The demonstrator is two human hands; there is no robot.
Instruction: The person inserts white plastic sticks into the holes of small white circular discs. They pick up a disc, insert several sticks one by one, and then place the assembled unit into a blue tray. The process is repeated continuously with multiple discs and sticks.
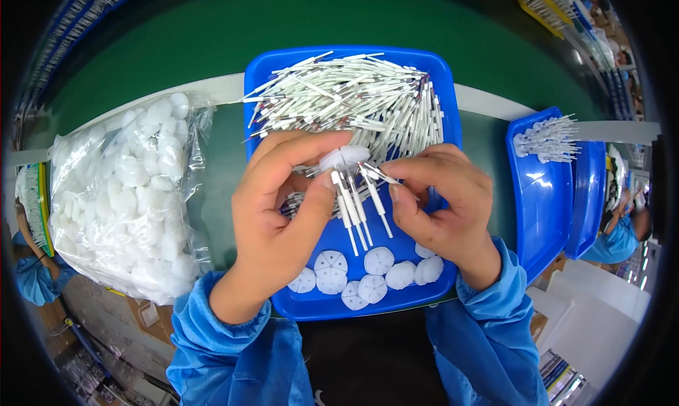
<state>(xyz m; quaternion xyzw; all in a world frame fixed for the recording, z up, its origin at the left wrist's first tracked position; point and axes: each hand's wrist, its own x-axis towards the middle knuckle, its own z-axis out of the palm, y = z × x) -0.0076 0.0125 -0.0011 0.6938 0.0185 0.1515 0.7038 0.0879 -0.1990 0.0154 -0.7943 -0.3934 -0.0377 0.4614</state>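
Nearest my camera, blue sleeves [226, 346] come up from the lower edge, one to each side of a dark garment [364, 360]. Just beyond them is the near rim of the blue tray [361, 312], and on its floor behind that rim lies a loose row of white discs [373, 288], several with small holes, some overlapping. Above the tray's middle I have both hands at work. The left hand [279, 211] grasps the top disc [346, 155] between thumb and fingers, tilted so that I see it nearly edge-on; several white sticks [350, 211] hang below it, thin ends down. The right hand [445, 201] pinches a single stick [377, 171] between thumb and forefinger, close beside that disc — whether its tip is in a hole, I cannot tell. Behind the hands, a heap [339, 91] of similar sticks fills the far part of the tray. To my left sits a clear bag [127, 201] of white rounds; to my right, a side tray [541, 208] bears a bristling cluster [546, 138] of sticks, another blue tray [588, 201] just beside it. Farther off stretches a green surface [212, 31] — and a co-worker's blue sleeve [612, 247] shows at far right.
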